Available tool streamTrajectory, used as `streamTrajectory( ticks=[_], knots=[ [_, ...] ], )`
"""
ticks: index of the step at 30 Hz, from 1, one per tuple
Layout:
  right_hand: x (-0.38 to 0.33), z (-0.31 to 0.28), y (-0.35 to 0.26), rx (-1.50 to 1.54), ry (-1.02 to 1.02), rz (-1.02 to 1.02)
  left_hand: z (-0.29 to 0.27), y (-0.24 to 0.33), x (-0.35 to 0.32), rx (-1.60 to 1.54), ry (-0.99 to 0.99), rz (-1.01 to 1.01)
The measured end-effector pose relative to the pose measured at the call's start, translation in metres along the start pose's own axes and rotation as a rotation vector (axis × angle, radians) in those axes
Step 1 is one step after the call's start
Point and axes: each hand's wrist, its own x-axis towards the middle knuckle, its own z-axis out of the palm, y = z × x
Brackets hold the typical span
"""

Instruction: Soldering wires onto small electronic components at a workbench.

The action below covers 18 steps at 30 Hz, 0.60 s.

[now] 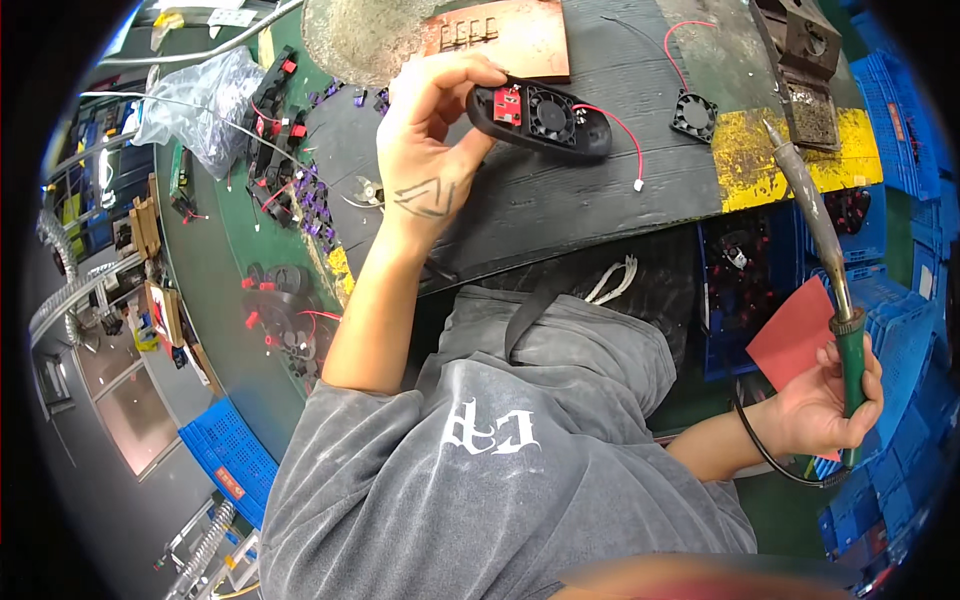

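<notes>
My left hand (432, 125) is closed on one end of a black oval plastic housing (592, 138), raised above the dark work board. Set in the housing are a red circuit board (507, 106) and a small black fan (551, 116). From it a red wire (622, 122) trails to a white plug. At the far right my right hand (815, 408) wraps round the green handle of a soldering iron (852, 370). The iron's tip points up toward the yellow-painted board edge, well apart from the housing. A second small fan (694, 117) with a red wire lies on the board.
A metal iron stand (800, 45) is at the back right. Behind my left hand lies a copper-coloured slab (545, 40). Purple-and-black small parts (316, 205), black housings (272, 150) and a clear plastic bag (205, 112) lie at left. Blue crates (890, 120) stand at right.
</notes>
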Motion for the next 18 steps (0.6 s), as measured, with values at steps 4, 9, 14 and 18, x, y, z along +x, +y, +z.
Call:
streamTrajectory(
  ticks=[4,9,14,18],
  knots=[
    [-0.002,0.007,-0.001,-0.008,0.022,0.002,-0.009,-0.009,0.000,0.262,0.042,0.087],
    [-0.002,0.018,0.000,-0.005,-0.010,-0.006,-0.022,0.000,-0.005,0.549,-0.046,0.181],
    [0.000,0.024,0.005,-0.116,0.014,-0.024,-0.028,0.006,-0.011,0.509,-0.117,-0.078],
    [0.000,0.030,0.001,0.014,-0.071,0.015,-0.034,0.010,-0.016,0.485,-0.257,-0.179]
  ],
)
